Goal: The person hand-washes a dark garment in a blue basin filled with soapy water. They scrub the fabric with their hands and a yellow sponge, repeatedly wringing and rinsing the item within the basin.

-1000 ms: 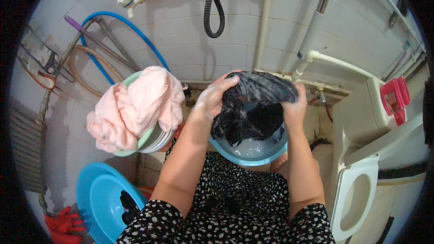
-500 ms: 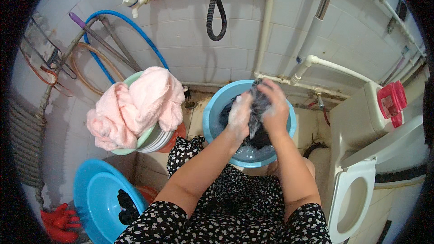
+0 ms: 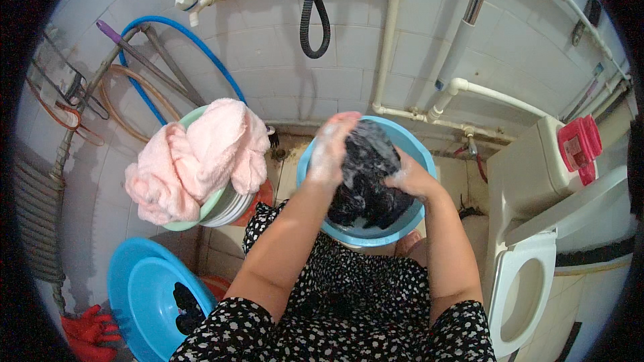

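Both hands were busy washing a dark cloth (image 3: pixel 365 181) in a small blue tub (image 3: pixel 416 154) that sat in front of the person's knees. The left hand (image 3: pixel 332 151) was soapy and pressed down on the top of the cloth, with the fingers curled around it. The right hand (image 3: pixel 409 179) gripped the cloth from the other side. To scrub well, it looked best to hold the cloth tight with one hand and rub with the other, and to keep it low over the tub so the suds and water dripped back in and not on the floor. The cloth was black, wet and shiny, all bunched up in a lump, with white foam on it. It stuck up above the rim of the tub. Off to the left, a pink towel (image 3: pixel 194 157) lay heaped in a green bowl (image 3: pixel 221 204), and a big blue basin (image 3: pixel 144 295) sat lower down.
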Demonstrator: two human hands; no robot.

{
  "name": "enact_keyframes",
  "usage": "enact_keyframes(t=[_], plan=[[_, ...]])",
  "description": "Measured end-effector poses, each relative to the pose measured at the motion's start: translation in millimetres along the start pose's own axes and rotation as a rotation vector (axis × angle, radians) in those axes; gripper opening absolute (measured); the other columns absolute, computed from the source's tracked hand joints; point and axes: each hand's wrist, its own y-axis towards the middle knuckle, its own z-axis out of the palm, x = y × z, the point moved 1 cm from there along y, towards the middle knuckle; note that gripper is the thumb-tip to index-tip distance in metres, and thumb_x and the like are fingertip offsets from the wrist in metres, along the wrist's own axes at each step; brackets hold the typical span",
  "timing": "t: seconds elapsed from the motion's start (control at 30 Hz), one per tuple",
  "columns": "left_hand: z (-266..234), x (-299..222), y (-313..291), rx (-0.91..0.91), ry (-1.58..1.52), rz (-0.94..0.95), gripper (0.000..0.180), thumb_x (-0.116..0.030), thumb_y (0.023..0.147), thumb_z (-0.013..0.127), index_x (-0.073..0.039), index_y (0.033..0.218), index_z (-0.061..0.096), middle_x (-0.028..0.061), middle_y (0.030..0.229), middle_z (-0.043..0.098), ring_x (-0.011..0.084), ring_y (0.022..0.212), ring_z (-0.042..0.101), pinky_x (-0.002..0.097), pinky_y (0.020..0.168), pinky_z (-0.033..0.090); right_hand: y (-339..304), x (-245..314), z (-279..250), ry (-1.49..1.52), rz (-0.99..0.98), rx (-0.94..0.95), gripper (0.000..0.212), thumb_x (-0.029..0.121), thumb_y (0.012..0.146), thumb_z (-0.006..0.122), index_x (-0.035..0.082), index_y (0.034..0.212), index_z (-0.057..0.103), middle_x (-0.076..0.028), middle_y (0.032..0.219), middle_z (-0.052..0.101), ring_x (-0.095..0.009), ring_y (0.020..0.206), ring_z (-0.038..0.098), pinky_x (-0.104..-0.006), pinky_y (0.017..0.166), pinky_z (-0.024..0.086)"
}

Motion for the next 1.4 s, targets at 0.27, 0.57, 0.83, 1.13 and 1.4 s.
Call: enact_keyframes(t=[0.27,0.57,0.83,1.13,1.4], plan=[[-38,37,36,0.103,0.600,0.201,0.031,-0.013,0.084,0.057,-0.002,0.113,0.060,0.0055,0.096,0.061,0.0126,0.085,0.056,0.0264,0.077,0.045,-13,2,3,-0.279,-0.524,-0.461,0.051,0.021,0.065,0.081,0.007,0.110,0.061,-0.013,0.105,0.058,-0.027,0.101,0.057,-0.0339,0.090,0.045],[-2,68,-7,0.021,-0.173,-0.285,0.027,-0.024,0.090,0.058,-0.010,0.113,0.058,0.0054,0.104,0.062,0.0179,0.094,0.059,0.0355,0.085,0.047,2,19,38,-0.720,-0.401,-0.747,0.032,0.036,0.078,0.063,0.005,0.069,0.057,-0.017,0.071,0.060,-0.035,0.063,0.062,-0.0463,0.054,0.050],[-28,71,17,0.096,-0.059,-0.002,0.022,-0.023,0.092,0.052,-0.003,0.096,0.059,0.0027,0.092,0.059,0.0146,0.085,0.057,0.0294,0.080,0.047,-17,30,64,-0.568,-0.529,-0.595,0.025,0.029,0.075,0.068,0.006,0.074,0.058,-0.013,0.075,0.059,-0.036,0.072,0.060,-0.0412,0.065,0.051],[-10,10,13,0.098,0.036,-0.094,0.020,-0.023,0.088,0.061,-0.006,0.099,0.059,0.0012,0.090,0.057,0.0109,0.087,0.054,0.0265,0.080,0.045,-11,6,39,-0.001,-0.302,0.024,0.098,0.031,0.062,0.084,0.002,0.139,0.031,-0.016,0.133,0.048,-0.026,0.124,0.044,-0.0338,0.104,0.033],[-16,31,18,0.393,0.799,0.144,0.075,-0.024,0.079,0.073,-0.008,0.140,0.033,0.0096,0.119,0.050,0.0157,0.102,0.052,0.0302,0.089,0.044,-5,-10,-7,-0.039,-0.290,-0.628,0.039,0.007,0.074,0.063,0.004,0.113,0.059,-0.012,0.106,0.065,-0.024,0.098,0.061,-0.0331,0.089,0.046]])
